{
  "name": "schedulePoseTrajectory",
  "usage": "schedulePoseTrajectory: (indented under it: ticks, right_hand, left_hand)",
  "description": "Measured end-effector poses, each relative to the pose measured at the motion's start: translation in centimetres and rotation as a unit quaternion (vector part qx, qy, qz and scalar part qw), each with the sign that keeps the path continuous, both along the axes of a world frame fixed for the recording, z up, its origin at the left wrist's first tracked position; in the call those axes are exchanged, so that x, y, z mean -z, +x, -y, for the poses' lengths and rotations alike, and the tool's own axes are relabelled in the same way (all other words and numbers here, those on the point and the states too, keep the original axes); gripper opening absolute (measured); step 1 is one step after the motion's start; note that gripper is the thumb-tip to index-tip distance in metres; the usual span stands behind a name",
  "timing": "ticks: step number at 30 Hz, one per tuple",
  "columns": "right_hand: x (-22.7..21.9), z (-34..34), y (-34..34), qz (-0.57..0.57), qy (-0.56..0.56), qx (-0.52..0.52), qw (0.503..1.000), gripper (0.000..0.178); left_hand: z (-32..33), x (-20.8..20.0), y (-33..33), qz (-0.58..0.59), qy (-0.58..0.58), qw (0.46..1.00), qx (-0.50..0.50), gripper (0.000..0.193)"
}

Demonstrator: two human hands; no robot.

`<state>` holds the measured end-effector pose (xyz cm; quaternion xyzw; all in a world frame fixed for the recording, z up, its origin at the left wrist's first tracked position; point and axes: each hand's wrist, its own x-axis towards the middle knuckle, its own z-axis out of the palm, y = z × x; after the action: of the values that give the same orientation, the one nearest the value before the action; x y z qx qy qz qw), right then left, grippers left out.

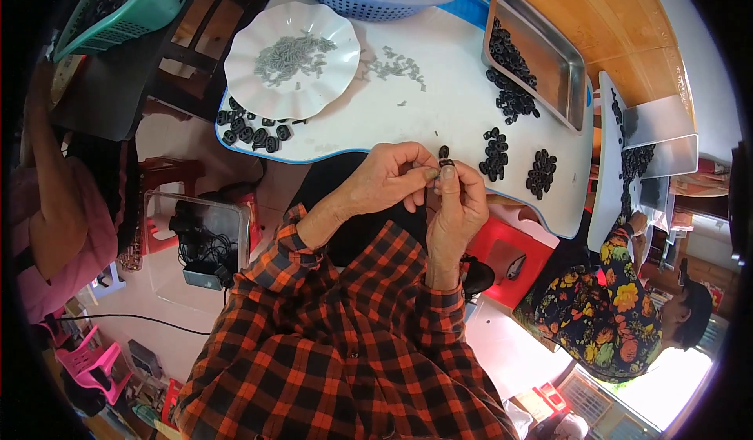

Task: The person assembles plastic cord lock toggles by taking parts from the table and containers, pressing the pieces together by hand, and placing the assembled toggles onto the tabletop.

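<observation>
In front of my chest, at the table's near edge, both my hands meet over a small black plastic part (445,152) with a ring-like opening. My right hand (457,205) grips it between thumb and fingers. The fingers of my left hand (384,177) are pinched against its side; whatever is between those fingertips is too small to tell. Beyond my hands lie small grey pins (396,66) on the white table (439,48). More grey pins (294,57) are heaped in a white scalloped plate (239,40). To the right sit two clusters of black parts (494,155) (541,173).
A metal tray (576,63) with black parts stands back right, a blue basket (369,5) at the far edge. Larger black pieces (255,134) lie below the plate. One person (620,314) sits right, another person (67,220) left. A clear bin (196,244) stands left of my lap.
</observation>
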<state>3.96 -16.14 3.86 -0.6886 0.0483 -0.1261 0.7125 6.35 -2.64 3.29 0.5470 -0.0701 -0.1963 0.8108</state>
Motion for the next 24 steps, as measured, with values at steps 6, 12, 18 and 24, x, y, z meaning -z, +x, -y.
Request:
schedulePoseTrajectory:
  ticks: [6, 12, 18, 24]
  right_hand:
    - [-0.2, -0.5, -0.4, -0.037, 0.077, 0.001, 0.996, 0.006]
    - [0.3, -0.7, -0.2, 0.012, 0.012, 0.046, 0.999, 0.01]
    - [-0.1, -0.8, -0.5, -0.009, 0.05, 0.043, 0.998, 0.009]
    - [-1.0, -0.9, -0.8, -0.045, 0.094, 0.024, 0.994, 0.005]
  left_hand:
    - [0.6, 0.3, -0.7, -0.046, -0.078, 0.996, -0.022, 0.015]
    - [1.3, 0.9, -1.1, -0.045, -0.152, 0.986, -0.05, 0.015]
    - [1.7, 1.6, -1.2, -0.03, -0.178, 0.982, -0.05, 0.015]
    - [1.7, 1.7, -1.2, -0.016, -0.153, 0.986, -0.059, 0.015]
